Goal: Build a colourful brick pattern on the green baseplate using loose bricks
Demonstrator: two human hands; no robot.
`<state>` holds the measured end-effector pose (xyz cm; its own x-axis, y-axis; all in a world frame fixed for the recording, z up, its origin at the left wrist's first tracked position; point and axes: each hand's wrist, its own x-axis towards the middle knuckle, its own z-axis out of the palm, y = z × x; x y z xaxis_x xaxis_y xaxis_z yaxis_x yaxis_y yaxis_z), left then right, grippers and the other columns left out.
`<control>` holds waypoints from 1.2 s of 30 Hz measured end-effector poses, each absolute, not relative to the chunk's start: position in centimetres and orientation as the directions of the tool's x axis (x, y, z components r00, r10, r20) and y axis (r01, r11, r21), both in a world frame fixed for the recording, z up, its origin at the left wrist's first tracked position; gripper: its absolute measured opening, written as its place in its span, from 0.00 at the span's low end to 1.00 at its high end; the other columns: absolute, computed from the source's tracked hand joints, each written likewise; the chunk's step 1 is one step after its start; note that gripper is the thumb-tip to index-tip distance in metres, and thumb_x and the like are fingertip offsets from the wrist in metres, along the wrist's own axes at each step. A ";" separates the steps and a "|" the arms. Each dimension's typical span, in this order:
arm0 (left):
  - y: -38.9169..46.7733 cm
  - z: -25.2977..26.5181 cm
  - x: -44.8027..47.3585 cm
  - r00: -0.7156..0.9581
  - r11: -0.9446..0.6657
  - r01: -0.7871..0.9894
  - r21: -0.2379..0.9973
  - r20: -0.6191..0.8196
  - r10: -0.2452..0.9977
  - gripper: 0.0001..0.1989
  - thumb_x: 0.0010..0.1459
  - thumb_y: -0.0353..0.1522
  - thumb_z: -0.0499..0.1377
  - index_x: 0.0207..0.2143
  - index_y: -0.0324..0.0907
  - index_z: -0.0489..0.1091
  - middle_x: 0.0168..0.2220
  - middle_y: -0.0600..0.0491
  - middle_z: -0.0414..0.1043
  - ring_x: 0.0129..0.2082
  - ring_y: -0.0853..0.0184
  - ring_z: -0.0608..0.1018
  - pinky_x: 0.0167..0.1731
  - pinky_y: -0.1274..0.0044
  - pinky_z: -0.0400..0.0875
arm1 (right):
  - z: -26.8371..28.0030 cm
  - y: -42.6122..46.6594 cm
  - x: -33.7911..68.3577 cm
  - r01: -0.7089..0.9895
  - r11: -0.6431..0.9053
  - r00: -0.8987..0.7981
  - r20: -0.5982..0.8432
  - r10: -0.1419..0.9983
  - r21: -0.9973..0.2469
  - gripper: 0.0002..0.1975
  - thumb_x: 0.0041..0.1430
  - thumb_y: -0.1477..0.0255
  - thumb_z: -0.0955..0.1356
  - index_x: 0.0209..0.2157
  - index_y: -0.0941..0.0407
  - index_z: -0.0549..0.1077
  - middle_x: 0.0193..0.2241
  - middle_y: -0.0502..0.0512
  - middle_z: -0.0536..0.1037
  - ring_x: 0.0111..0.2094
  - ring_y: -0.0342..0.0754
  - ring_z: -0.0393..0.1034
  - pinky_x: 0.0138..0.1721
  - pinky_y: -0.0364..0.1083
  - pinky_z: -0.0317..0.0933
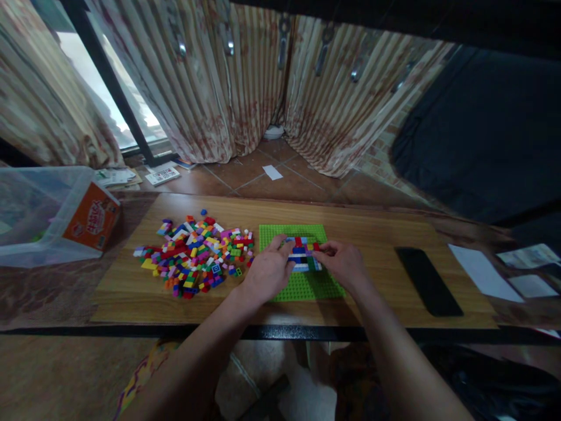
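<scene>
A block of stacked toy bricks (301, 259) in red, blue, white, black and green sits on a green studded baseplate (307, 287). My left hand (270, 266) curls around the left side of this brick build, fingers at its far edge and thumb low on its near side. At the opposite side, my right hand (344, 263) has thumb and fingertips pinched at a small red brick (316, 247) on the build's upper right corner. How firmly that brick is seated cannot be made out.
A heap of loose coloured bricks (197, 251) spreads over the left of the wooden board (377, 234). A black phone-like slab (428, 282) lies to the right, near white paper (484, 272). A clear plastic bin (48, 216) stands at far left. Curtains (245, 88) hang behind.
</scene>
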<state>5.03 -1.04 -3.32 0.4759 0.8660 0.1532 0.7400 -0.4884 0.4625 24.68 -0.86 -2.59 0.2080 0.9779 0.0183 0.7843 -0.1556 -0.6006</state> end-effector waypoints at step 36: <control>-0.9 -3.5 4.6 0.455 -0.470 0.713 0.520 0.168 0.875 0.23 0.61 0.29 0.56 0.59 0.39 0.62 0.62 0.43 0.61 0.53 0.59 0.75 0.55 0.68 0.70 | -3.3 -0.1 25.5 0.805 -0.145 0.106 -0.101 0.989 -0.576 0.19 0.52 0.54 0.69 0.30 0.57 0.81 0.26 0.57 0.81 0.29 0.52 0.75 0.29 0.47 0.62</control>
